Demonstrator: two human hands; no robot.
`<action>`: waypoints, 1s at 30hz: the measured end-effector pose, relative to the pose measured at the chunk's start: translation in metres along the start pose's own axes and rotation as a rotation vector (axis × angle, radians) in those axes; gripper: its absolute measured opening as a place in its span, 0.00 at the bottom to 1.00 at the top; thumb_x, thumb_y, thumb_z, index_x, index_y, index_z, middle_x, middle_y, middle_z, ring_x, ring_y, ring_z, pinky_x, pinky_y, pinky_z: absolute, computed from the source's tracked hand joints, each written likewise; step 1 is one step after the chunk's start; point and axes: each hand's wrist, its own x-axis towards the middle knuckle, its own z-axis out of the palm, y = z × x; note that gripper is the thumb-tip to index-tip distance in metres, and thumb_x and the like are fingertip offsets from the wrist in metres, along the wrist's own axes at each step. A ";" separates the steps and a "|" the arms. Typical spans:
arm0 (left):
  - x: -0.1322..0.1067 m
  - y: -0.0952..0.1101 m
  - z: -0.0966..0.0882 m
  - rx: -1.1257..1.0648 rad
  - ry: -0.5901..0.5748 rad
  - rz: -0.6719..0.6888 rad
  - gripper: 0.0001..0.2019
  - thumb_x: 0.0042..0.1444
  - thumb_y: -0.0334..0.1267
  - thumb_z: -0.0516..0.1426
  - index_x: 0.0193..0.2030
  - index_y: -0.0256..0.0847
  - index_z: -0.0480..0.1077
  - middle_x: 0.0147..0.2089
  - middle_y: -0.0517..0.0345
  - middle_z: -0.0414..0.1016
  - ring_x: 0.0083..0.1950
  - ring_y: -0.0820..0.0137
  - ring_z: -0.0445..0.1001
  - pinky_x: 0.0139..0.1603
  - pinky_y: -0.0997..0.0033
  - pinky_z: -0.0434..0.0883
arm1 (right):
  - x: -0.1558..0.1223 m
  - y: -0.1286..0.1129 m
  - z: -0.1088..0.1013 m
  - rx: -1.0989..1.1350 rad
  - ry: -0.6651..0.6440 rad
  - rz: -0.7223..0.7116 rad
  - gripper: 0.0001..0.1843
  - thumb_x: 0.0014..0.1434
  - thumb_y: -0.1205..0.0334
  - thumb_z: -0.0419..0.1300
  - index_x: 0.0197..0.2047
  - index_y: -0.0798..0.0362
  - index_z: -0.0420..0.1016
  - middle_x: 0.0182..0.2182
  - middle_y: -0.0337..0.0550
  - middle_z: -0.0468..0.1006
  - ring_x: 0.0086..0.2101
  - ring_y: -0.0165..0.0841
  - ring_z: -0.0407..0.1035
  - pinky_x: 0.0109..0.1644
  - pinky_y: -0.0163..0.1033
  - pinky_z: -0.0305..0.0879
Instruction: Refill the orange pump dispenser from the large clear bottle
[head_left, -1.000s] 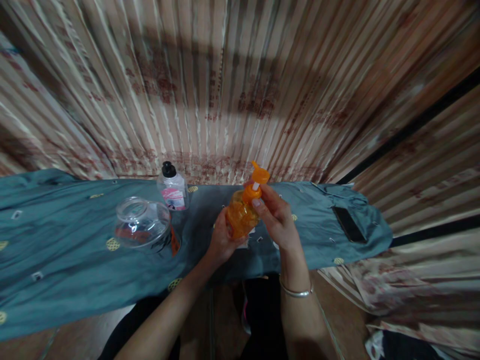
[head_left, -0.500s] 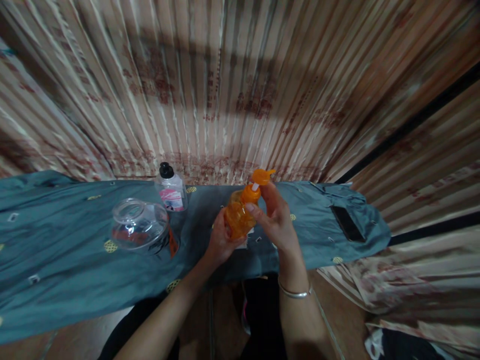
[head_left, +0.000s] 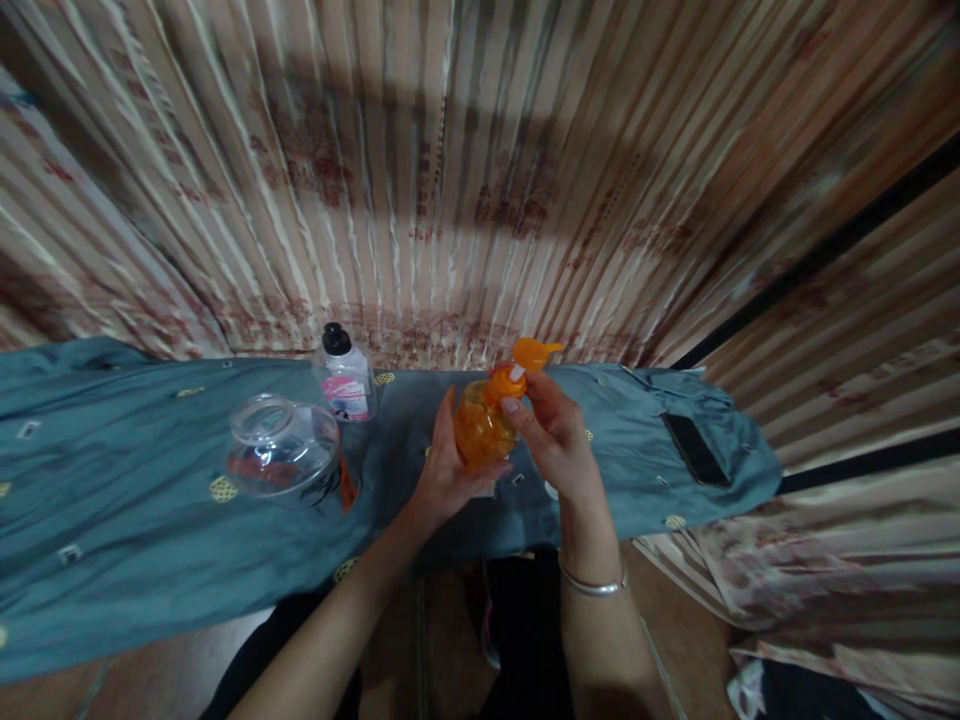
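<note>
An orange see-through pump bottle (head_left: 484,425) with an orange pump head (head_left: 531,352) is tilted up over the table between my hands. My left hand (head_left: 450,465) cups the bottle's round body from the left and below, its fingers stretched along the side. With thumb and fingers, my right hand (head_left: 555,430) pinches the orange collar under the pump head. A white stem shows between head and collar. The far side of the bottle and some right fingertips are hidden.
Left on the blue-green cloth (head_left: 150,520) stand a clear round jar (head_left: 285,455) and a clear bottle with a black cap and pink label (head_left: 347,385). A dark phone (head_left: 696,450) lies at the right. A pleated curtain (head_left: 450,200) hangs behind the table.
My left fingers have spread and straightened along the bottle's side, with the thumb further under it. The bottle and right hand have shifted slightly right.
</note>
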 end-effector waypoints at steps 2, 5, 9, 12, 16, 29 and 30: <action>0.002 0.010 -0.003 -0.006 -0.019 0.024 0.58 0.50 0.58 0.73 0.80 0.50 0.46 0.82 0.37 0.53 0.80 0.42 0.58 0.78 0.35 0.58 | 0.000 0.001 0.000 -0.046 0.000 0.004 0.22 0.67 0.38 0.65 0.54 0.45 0.79 0.49 0.47 0.85 0.50 0.43 0.79 0.61 0.49 0.74; 0.005 0.026 -0.006 -0.012 -0.027 0.078 0.50 0.57 0.59 0.69 0.79 0.52 0.51 0.80 0.40 0.58 0.79 0.45 0.61 0.78 0.37 0.60 | 0.000 0.000 0.000 -0.151 0.006 -0.016 0.23 0.67 0.38 0.65 0.54 0.45 0.80 0.48 0.46 0.86 0.51 0.43 0.79 0.61 0.49 0.74; 0.014 0.043 -0.006 -0.015 -0.001 0.157 0.33 0.65 0.57 0.63 0.73 0.51 0.64 0.78 0.46 0.65 0.81 0.49 0.59 0.81 0.41 0.55 | 0.001 -0.009 0.000 -0.268 -0.024 -0.053 0.21 0.69 0.41 0.64 0.55 0.45 0.80 0.49 0.46 0.86 0.52 0.44 0.79 0.60 0.49 0.75; 0.021 0.048 -0.002 -0.029 0.022 0.187 0.26 0.67 0.56 0.61 0.67 0.50 0.71 0.74 0.46 0.70 0.77 0.51 0.65 0.79 0.44 0.60 | 0.003 -0.015 -0.002 -0.309 -0.054 -0.079 0.20 0.70 0.43 0.63 0.58 0.44 0.80 0.53 0.46 0.85 0.56 0.45 0.78 0.63 0.50 0.73; 0.027 0.049 0.002 -0.056 0.056 0.206 0.23 0.67 0.56 0.61 0.63 0.48 0.74 0.69 0.45 0.75 0.71 0.51 0.73 0.75 0.45 0.67 | 0.006 -0.019 -0.006 -0.354 -0.099 -0.086 0.21 0.71 0.44 0.62 0.60 0.43 0.80 0.56 0.46 0.84 0.58 0.46 0.77 0.67 0.52 0.72; 0.024 0.054 0.003 -0.068 0.065 0.197 0.19 0.67 0.49 0.61 0.61 0.47 0.73 0.64 0.47 0.76 0.68 0.50 0.74 0.73 0.45 0.69 | 0.008 -0.022 -0.008 -0.375 -0.140 -0.130 0.18 0.72 0.49 0.62 0.61 0.44 0.79 0.58 0.47 0.82 0.59 0.45 0.76 0.67 0.52 0.71; 0.024 0.054 0.003 -0.066 0.064 0.194 0.19 0.67 0.50 0.61 0.61 0.46 0.73 0.64 0.47 0.76 0.68 0.50 0.74 0.73 0.45 0.68 | 0.007 -0.021 -0.008 -0.378 -0.139 -0.125 0.19 0.72 0.48 0.62 0.61 0.44 0.79 0.58 0.47 0.82 0.60 0.46 0.76 0.67 0.53 0.71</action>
